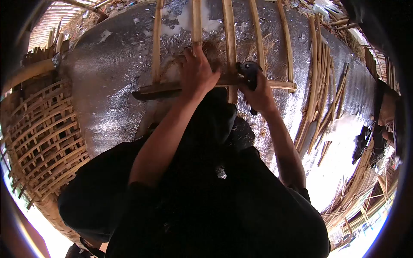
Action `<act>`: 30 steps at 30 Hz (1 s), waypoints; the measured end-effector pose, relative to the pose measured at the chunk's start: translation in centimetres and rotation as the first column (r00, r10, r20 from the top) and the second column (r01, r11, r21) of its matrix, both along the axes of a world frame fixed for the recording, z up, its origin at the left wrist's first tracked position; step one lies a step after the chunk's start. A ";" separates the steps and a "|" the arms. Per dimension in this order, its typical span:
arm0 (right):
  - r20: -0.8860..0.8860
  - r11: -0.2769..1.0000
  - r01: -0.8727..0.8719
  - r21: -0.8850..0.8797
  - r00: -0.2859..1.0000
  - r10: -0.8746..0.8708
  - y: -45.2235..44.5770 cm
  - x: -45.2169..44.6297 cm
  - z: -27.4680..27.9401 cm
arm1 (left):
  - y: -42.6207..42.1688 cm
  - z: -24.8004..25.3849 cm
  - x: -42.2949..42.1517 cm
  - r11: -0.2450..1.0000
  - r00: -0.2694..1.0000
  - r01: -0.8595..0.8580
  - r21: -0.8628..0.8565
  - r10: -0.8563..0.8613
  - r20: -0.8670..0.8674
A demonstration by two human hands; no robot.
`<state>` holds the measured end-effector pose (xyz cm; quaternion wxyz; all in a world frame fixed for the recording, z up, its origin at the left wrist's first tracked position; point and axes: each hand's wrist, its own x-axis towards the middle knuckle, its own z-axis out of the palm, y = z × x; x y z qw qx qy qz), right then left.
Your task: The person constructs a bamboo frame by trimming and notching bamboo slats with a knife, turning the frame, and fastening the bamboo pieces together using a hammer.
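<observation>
My left hand [198, 73] holds the second bamboo slat [196, 21] near its lower end, fingers on the strip and thumb out to the side. In my right hand [260, 92] is the black handle of what looks like a handsaw [248, 71]. A dark blade-like strip extends left, its rounded end showing beyond my left wrist; the middle is partly hidden. Along it lies a bamboo crosspiece [282, 84], across the lower ends of several upright slats, including the middle slat [229, 34]. My left wrist covers part of the crosspiece.
A shiny silvery sheet [103, 81] covers the ground under the frame. Loose bamboo strips [316, 81] lie to the right. A woven bamboo lattice [47, 142] stands at left. Another person's hand [388, 137] shows at the far right edge beside a dark object.
</observation>
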<state>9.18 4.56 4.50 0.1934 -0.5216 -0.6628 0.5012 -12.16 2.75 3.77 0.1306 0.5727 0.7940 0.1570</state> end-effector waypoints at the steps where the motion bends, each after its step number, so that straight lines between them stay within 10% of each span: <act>1: 0.000 0.998 0.005 0.065 1.000 -0.005 -0.4 0.2 -0.6 | -0.1 -0.9 -0.2 0.999 0.998 -0.006 0.052 0.002 0.066; 6: 0.058 0.915 0.049 0.400 0.995 -0.078 -3.2 0.2 3.7 | -0.7 -0.7 -0.1 0.998 0.986 -0.051 0.049 0.042 0.160; 11: 0.168 0.999 -0.047 -0.006 0.985 0.048 -4.4 -0.7 8.0 | -0.7 -0.7 0.2 0.991 0.976 -0.088 -0.102 0.106 0.192; 14: 0.112 0.975 -0.057 0.217 0.993 0.033 -5.1 -1.4 9.2 | -1.0 0.1 0.4 0.990 0.977 -0.092 -0.111 0.111 0.184; 18: 0.241 1.000 -0.018 -0.003 0.970 0.018 -4.4 -0.2 7.7 | -0.8 0.0 0.4 0.990 0.969 -0.132 -0.053 0.140 0.201; 23: -0.079 0.913 0.266 -0.308 0.949 -0.304 -5.4 2.1 5.4 | -1.3 -1.1 0.7 0.977 0.949 -0.210 0.041 0.193 0.250; 26: -0.030 0.916 0.193 -0.351 0.976 -0.217 -5.4 3.1 4.1 | -1.4 -2.8 0.8 0.966 0.979 -0.198 0.166 0.186 0.086; 30: -0.237 0.759 0.513 -0.401 0.742 -0.627 -8.0 1.3 2.3 | -1.2 -2.3 0.9 0.973 0.961 -0.228 0.045 0.217 0.174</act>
